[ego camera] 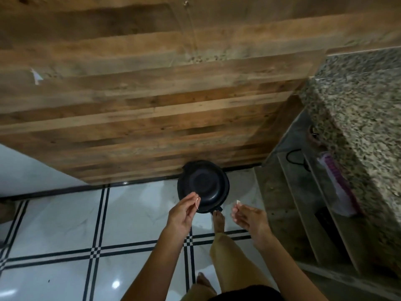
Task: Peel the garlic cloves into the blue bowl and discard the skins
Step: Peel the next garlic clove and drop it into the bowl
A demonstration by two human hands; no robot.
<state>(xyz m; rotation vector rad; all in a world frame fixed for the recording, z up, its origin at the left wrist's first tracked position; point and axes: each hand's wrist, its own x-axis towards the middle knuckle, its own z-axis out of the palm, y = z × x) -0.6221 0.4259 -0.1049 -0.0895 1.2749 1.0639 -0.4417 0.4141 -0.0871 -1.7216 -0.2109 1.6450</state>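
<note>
A thin, curled sliver of garlic skin (197, 202) is pinched between the thumb and fingers (188, 198) of the left hand (181, 216). It is held just over the near rim of a round black plastic bin (202, 185), which stands on the white tiled floor (65, 224) against a brown wooden panel (152, 94). A second small pale scrap (238, 201) is clamped at the fingertips of the right hand (249, 218), beside the bin and not above it.

Such light skin could easily be carried sideways once released from this height and land on the tiles. The right-hand scrap would be missed altogether unless it is first brought over the rim. A bare foot (218, 218) is set at the bin's near edge, probably on a pedal; if it were lifted early, the skins might be shut out.

Whether the dark disc is an open interior or a closed lid cannot be told. Nor can it be settled whether the right-hand scrap is skin or a clove. The blue bowl is not in view, and the speckled granite bench (358, 109) is cut off at the right.
</note>
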